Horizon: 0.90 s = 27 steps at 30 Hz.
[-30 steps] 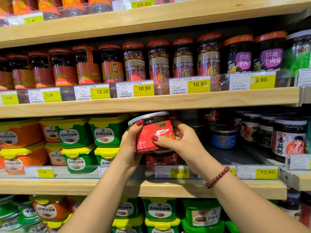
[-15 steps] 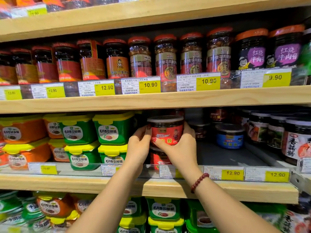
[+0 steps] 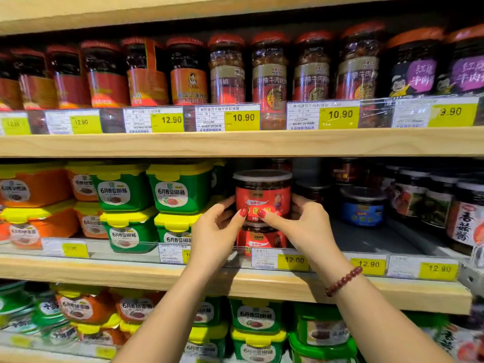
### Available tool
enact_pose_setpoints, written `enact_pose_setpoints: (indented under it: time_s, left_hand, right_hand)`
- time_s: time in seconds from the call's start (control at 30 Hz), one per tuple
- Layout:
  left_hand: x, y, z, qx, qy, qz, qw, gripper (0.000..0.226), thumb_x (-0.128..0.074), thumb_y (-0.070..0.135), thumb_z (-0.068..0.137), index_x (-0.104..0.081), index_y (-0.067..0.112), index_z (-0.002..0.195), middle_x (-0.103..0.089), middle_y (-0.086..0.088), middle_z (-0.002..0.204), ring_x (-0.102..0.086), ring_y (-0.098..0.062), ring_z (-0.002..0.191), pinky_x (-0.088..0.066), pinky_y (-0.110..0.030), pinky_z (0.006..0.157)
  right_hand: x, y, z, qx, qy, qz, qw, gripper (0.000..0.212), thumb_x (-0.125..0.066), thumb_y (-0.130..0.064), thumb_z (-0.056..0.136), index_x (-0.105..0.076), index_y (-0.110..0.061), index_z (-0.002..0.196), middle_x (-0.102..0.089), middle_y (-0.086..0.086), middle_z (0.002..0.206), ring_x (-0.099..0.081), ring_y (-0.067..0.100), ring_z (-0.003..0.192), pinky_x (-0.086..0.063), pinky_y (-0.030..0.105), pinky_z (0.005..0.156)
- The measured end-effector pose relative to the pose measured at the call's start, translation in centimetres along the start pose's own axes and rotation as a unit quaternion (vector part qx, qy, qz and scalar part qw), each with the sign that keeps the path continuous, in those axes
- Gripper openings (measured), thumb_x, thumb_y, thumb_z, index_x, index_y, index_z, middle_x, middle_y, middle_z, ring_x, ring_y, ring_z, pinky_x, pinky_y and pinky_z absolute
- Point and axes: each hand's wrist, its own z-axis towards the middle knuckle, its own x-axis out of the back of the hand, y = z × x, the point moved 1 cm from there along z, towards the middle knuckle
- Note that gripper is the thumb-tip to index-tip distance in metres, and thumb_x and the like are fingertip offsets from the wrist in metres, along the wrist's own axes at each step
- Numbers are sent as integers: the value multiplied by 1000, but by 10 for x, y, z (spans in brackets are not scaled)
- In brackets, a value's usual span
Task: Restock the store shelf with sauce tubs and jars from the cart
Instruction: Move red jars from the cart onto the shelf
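A red sauce tub (image 3: 262, 193) with a clear lid stands upright on top of a second red tub (image 3: 259, 238) on the middle shelf (image 3: 262, 282). My left hand (image 3: 214, 231) grips its left side and my right hand (image 3: 301, 224) grips its right side, both thumbs pressed on the front label. The cart is out of view.
Green and orange tubs (image 3: 180, 189) are stacked close to the left. A blue tub (image 3: 362, 206) and dark jars (image 3: 419, 203) stand to the right, with bare shelf floor (image 3: 366, 239) between. The shelf above (image 3: 235, 142) hangs low over the tub. Clear price rail (image 3: 293, 260) runs along the front.
Both hands carried the tilted red tub inward and set it upright on top of the lower red tub. The view moved closer to the shelf.
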Motion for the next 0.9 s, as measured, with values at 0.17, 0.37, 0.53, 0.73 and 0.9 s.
enact_pose_setpoints:
  time_s: [0.17,0.37,0.53,0.73,0.9]
  left_hand:
    - [-2,-1,-1,-27,51,40,998,33,-65,19,86,-62,20,119,-69,6,99,-63,5,86,-51,-8,65]
    - [-4,0,-4,-30,65,37,997,42,-72,12,79,-62,17,120,-68,15,92,-61,15,78,-52,-13,75]
    - [-3,-1,-2,-25,57,33,998,49,-76,9,75,-62,14,121,-64,21,89,-59,20,76,-50,-8,73]
    - [-7,-1,1,-36,87,77,993,45,-74,6,75,-64,11,119,-67,8,107,-61,5,90,-52,-25,88]
    - [-11,-4,3,-31,104,107,988,43,-69,2,78,-64,10,120,-68,-2,114,-62,-3,96,-47,-17,87]
  right_hand:
    - [-3,2,5,-15,-9,-7,1000,35,-84,-38,67,-60,-35,93,-68,-11,92,-66,6,89,-57,34,81]
    - [-8,2,12,-13,-34,-15,999,41,-83,-33,69,-61,-31,104,-68,-9,99,-62,1,90,-52,23,79]
    - [-4,1,14,-6,-83,-44,996,59,-86,-39,62,-61,-26,114,-64,-14,101,-60,-2,90,-48,13,74]
    - [-8,3,24,-15,-91,-54,994,55,-87,-32,64,-60,-29,112,-67,-4,112,-61,6,95,-50,21,81]
    - [-13,7,32,-46,-89,-93,991,59,-85,-27,68,-58,-23,120,-65,2,122,-61,18,112,-51,39,95]
